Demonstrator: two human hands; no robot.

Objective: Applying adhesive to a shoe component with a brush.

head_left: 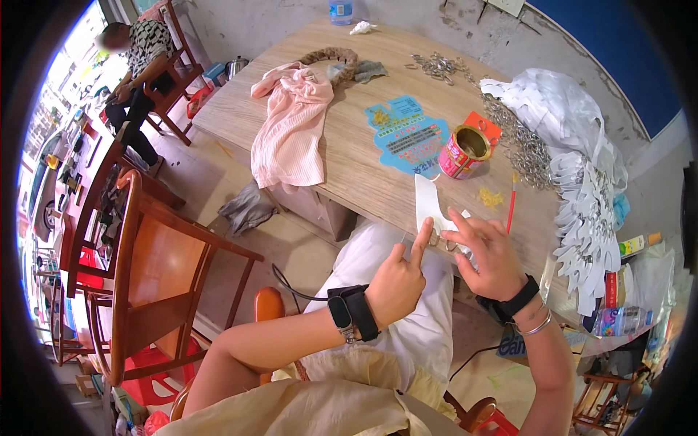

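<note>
At the table's near edge lies a thin white curved piece (427, 198) with small metal rings beside my fingers. My left hand (396, 287) presses its straight index finger on the piece; its thumb stands apart and the other fingers are curled. From the right, my right hand (488, 247) bends over the piece's other end, thumb and fingers around it; its grip is partly hidden. Just beyond are an open pink-red can (464, 154), a yellowish smear (491, 198) and a thin red brush (512, 203).
A blue printed card (411, 134) and pink cloth (294, 127) lie on the table (356, 156). Metal rings (516, 131) are heaped at right beside stacked white pieces (582, 225) and a plastic bag (556, 102). A wooden chair (156, 269) stands left; a person (142, 73) sits beyond.
</note>
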